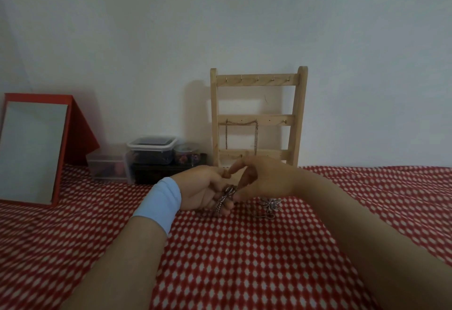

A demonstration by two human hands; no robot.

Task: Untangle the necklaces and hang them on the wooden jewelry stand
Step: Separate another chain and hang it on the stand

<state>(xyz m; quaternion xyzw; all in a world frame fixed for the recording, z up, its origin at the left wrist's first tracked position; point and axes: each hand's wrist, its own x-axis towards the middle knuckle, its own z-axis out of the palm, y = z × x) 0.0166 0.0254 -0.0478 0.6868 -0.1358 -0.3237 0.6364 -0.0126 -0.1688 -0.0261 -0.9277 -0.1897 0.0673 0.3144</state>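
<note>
Both hands meet over the knot: my left hand curls its fingers around the tangled necklaces, palm turned toward me, while my right hand pinches the same silver bundle from the right, thumb low and forefinger raised toward the left fingertips. A strand of chain droops from the bundle across my left fingers. Just right of the tangle and below my right hand, a silver pendant lies on the red patterned cloth, with a bit of chain trailing near it. A blue wristband wraps my left wrist. Farther back, against the wall, stands the wooden jewelry stand, upright, with one chain already draped from hooks on its middle bar. To the far left leans a red-framed mirror, and between it and the stand sit some plastic containers.
</note>
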